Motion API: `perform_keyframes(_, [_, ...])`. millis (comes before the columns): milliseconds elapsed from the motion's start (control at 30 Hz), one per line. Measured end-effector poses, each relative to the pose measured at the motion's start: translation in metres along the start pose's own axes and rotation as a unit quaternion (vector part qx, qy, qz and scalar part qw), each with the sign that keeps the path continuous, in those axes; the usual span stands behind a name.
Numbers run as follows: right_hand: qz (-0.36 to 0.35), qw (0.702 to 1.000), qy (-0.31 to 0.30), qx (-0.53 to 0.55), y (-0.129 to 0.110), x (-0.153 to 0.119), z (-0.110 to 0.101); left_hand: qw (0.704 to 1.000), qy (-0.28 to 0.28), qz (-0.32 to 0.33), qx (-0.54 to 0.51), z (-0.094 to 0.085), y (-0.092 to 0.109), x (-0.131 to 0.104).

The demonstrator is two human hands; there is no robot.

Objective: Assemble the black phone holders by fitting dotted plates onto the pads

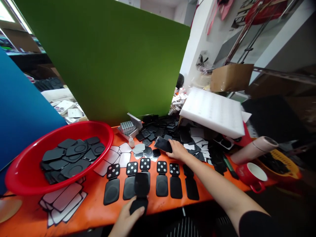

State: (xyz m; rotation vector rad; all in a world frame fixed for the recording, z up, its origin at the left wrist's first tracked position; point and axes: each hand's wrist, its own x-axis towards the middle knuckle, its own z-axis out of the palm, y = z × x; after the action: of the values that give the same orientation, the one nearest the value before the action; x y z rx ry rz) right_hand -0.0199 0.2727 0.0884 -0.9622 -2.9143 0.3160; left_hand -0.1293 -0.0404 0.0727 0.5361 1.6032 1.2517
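My left hand (128, 215), at the front edge of the table, grips a black two-part folding panel (142, 185) by its lower part, thumb on top. The panel's upper part hides some of the row behind it. Further back, my right hand (177, 150) has its fingers closed around the end of a dark rectangular block (162, 144) with a lighter rim. Between the hands lies a row of several black folding panels, such as the leftmost panel (111, 191); most have a square flap (162, 167) with pale round discs.
A red basin (108, 138) on the left holds black panels. White-backed sheets (66, 200) lie before it. A small white bottle (131, 142) stands near a box of metal discs (127, 128). Black pieces (158, 130) pile at the back. A red mug (251, 176) and pink flask (254, 149) stand right.
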Motion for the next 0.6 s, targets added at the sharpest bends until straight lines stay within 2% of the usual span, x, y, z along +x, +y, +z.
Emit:
perform_keyframes(100, [0.014, 1.0, -0.001, -0.001, 0.009, -0.003, 0.008, 0.983, 0.168, -0.003, 0.079, -0.033, 0.003, -0.011])
perform_keyframes(167, [0.017, 1.0, -0.004, 0.0, 0.009, -0.006, 0.013, 0.971, 0.224, 0.005, 0.086, -0.055, 0.004, -0.015])
perform_keyframes(400, [0.021, 1.0, -0.002, -0.002, 0.01, -0.017, 0.016, 0.951, 0.293, -0.005, 0.098, -0.119, -0.005, -0.012])
perform_keyframes(533, [0.023, 1.0, 0.0, -0.002, 0.007, -0.025, 0.01, 0.936, 0.325, -0.003, 0.137, -0.139, -0.013, 0.0])
perform_keyframes(600, [0.013, 1.0, 0.0, 0.0, -0.002, -0.03, 0.008, 0.917, 0.34, 0.027, 0.206, -0.143, -0.013, 0.004])
